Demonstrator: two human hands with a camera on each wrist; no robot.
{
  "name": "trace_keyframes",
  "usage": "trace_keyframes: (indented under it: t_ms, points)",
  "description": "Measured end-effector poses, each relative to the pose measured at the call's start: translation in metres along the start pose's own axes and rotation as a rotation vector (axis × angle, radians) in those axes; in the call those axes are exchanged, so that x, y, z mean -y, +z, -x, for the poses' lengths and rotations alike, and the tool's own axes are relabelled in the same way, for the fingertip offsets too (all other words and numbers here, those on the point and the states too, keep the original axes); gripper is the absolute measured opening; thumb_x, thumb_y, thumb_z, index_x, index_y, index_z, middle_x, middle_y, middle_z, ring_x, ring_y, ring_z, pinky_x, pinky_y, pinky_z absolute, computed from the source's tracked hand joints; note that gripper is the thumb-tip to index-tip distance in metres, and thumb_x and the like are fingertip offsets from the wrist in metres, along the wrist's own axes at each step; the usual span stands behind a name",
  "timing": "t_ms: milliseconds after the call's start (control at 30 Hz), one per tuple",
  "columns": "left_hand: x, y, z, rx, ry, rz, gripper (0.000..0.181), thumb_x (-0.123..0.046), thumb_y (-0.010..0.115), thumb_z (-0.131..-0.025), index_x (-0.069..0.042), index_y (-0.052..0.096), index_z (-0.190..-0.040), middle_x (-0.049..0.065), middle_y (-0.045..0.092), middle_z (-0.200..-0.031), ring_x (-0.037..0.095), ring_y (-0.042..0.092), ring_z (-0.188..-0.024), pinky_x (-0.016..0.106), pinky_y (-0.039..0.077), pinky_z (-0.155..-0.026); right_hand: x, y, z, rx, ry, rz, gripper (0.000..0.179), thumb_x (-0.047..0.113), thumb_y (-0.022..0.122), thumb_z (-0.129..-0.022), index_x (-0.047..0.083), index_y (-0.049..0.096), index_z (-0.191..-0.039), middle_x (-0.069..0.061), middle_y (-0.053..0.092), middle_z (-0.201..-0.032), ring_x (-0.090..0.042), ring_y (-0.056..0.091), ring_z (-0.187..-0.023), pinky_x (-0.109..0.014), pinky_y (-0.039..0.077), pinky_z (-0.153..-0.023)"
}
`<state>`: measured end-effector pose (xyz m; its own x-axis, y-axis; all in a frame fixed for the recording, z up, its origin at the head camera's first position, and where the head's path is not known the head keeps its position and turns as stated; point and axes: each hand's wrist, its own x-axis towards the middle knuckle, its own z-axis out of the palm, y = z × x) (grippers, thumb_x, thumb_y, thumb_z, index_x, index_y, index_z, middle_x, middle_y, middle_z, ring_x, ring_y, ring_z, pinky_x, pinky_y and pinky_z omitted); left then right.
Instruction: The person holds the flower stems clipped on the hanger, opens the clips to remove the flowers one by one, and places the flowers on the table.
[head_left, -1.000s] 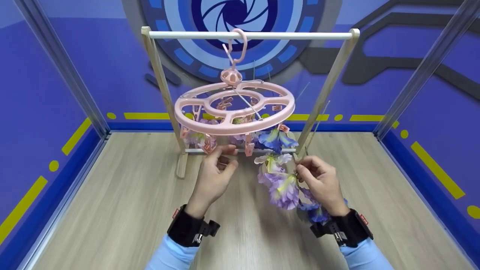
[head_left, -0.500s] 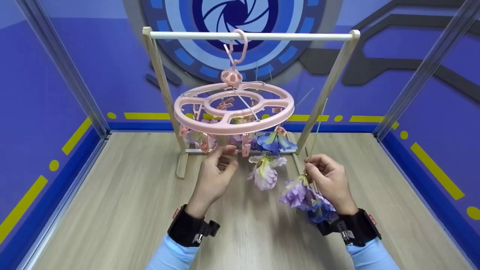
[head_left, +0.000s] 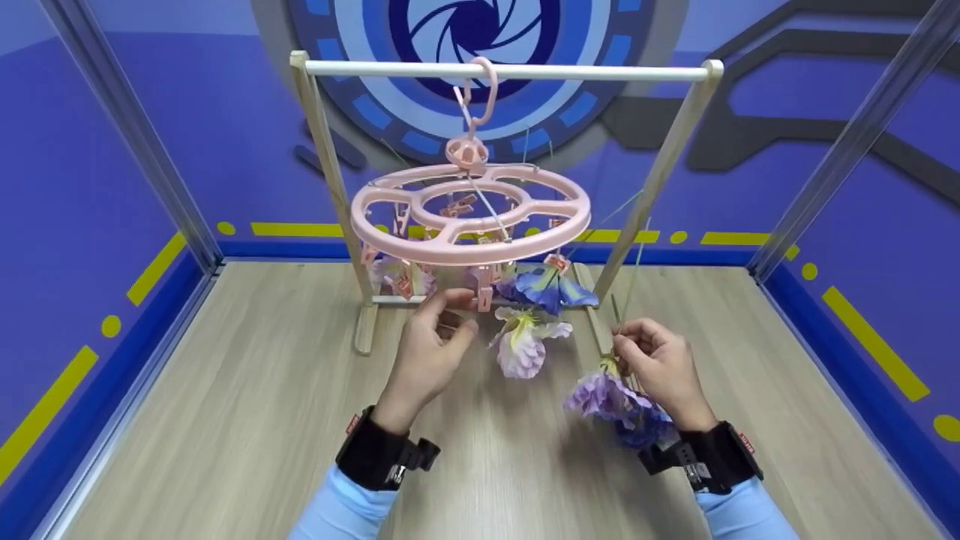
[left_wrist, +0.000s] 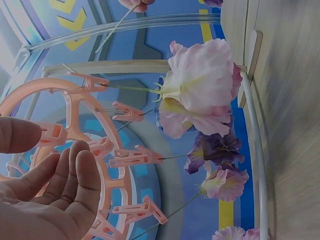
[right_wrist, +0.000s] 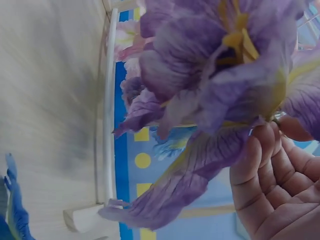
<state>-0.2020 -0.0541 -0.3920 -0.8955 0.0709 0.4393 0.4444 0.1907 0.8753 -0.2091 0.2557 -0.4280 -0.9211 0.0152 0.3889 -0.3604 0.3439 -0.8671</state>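
In the head view my left hand [head_left: 431, 352] hovers below the front rim of a pink round clip hanger [head_left: 405, 244], its fingers loosely curved with a gap between thumb and index. A pink clip [left_wrist: 52, 134] overlaps the thumb tip in the left wrist view. My right hand [head_left: 660, 367] pinches artificial flowers by their thin stems. A purple flower [head_left: 600, 394] and a blue-violet flower [head_left: 645, 424] hang below its fingertips. Purple petals [right_wrist: 200, 90] fill much of the right wrist view. A pale pink-white flower [head_left: 523, 349] hangs from the hanger between the hands.
The hanger hooks over the white bar [head_left: 585, 73] of a wooden rack [head_left: 319, 127] on the wood-grain table [head_left: 247, 420]. A blue flower [head_left: 551, 289] and several other flowers hang from its clips. Patterned blue panels [head_left: 862, 225] enclose the back and sides.
My right hand has moved right and slightly down with the purple and blue-violet flowers, away from the pale flower. The hanger's front clip has shifted slightly left. My left hand stays in place.
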Motion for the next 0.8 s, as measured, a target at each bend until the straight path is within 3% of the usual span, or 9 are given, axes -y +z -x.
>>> trace_keyframes:
  t_ms: [500, 800]
  points:
    - [0.004, -0.001, 0.0, -0.01, 0.008, -0.007, 0.032, 0.003, 0.066, -0.089, 0.001, 0.066, -0.12, 0.017, 0.069, -0.11, 0.028, 0.066, -0.09, 0.032, 0.055, -0.08, -0.01, 0.008, -0.004, 0.11, 0.181, 0.07, 0.008, -0.009, 0.06, -0.093, -0.01, 0.067, -0.096, -0.01, 0.064, -0.071, -0.01, 0.055, -0.054, -0.022, 0.051, -0.051]
    - [0.005, -0.002, 0.0, -0.016, -0.001, -0.009, 0.029, 0.002, 0.066, -0.09, 0.002, 0.064, -0.118, 0.02, 0.069, -0.108, 0.029, 0.067, -0.09, 0.032, 0.056, -0.078, -0.02, 0.014, -0.007, 0.188, 0.191, 0.175, 0.009, -0.007, 0.059, -0.093, -0.006, 0.068, -0.094, -0.007, 0.065, -0.073, -0.008, 0.056, -0.057, -0.02, 0.046, -0.053]
